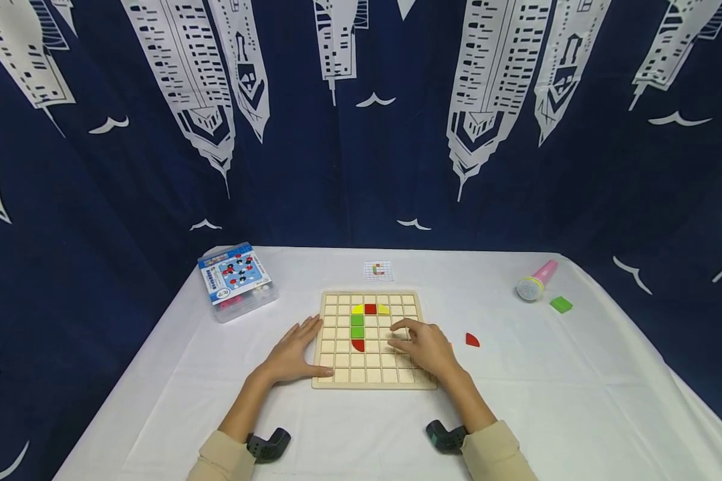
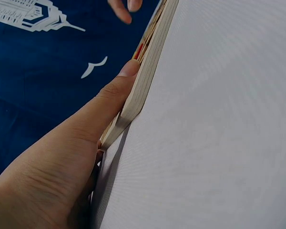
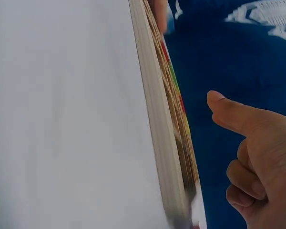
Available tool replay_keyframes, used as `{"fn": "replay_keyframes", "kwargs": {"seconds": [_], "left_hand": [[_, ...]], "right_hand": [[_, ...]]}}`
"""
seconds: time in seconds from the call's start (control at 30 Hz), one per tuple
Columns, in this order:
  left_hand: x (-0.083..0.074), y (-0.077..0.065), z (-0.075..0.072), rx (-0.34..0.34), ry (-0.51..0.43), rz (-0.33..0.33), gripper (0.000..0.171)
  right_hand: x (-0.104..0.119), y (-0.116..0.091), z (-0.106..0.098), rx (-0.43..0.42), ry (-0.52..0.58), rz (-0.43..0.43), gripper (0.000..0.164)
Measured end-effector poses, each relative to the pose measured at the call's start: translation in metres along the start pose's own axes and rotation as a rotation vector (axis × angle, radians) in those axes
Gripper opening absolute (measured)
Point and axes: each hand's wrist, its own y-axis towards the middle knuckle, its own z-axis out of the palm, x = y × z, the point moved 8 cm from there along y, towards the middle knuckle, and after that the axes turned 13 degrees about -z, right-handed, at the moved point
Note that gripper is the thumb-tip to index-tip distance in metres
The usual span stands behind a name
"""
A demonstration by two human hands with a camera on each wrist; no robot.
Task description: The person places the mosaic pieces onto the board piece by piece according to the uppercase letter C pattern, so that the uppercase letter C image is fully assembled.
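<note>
A wooden grid board (image 1: 397,379) lies on the table. On it, a red square (image 1: 370,308) sits between two yellow pieces (image 1: 357,310). Two green squares (image 1: 357,326) run down from the left one to a red rounded piece (image 1: 357,345). My left hand (image 1: 291,353) rests along the board's left edge, fingers spread, with its thumb (image 2: 128,69) on the near left corner. Over the right half of the board hovers my right hand (image 1: 424,344). Its thumb and index finger stand apart with nothing visible between them; the other fingers curl loosely (image 3: 248,181).
Right of the board lie a red rounded piece (image 1: 472,340) and an orange bit (image 1: 450,345) partly hidden by my right hand. Further right are a green block (image 1: 561,304) and a pink toy microphone (image 1: 538,280). A pattern card (image 1: 378,270) lies behind the board; a plastic box (image 1: 237,280) stands back left.
</note>
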Motion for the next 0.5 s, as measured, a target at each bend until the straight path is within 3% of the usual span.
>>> {"fn": "replay_keyframes", "kwargs": {"seconds": [0.27, 0.5], "left_hand": [[0.001, 0.001, 0.0, 0.004, 0.018, -0.006, 0.115], [0.0, 0.001, 0.0, -0.006, 0.018, 0.011, 0.115]], "right_hand": [[-0.049, -0.041, -0.058, -0.084, -0.099, 0.056, 0.031], [-0.071, -0.064, -0.061, 0.008, -0.136, 0.085, 0.033]]}}
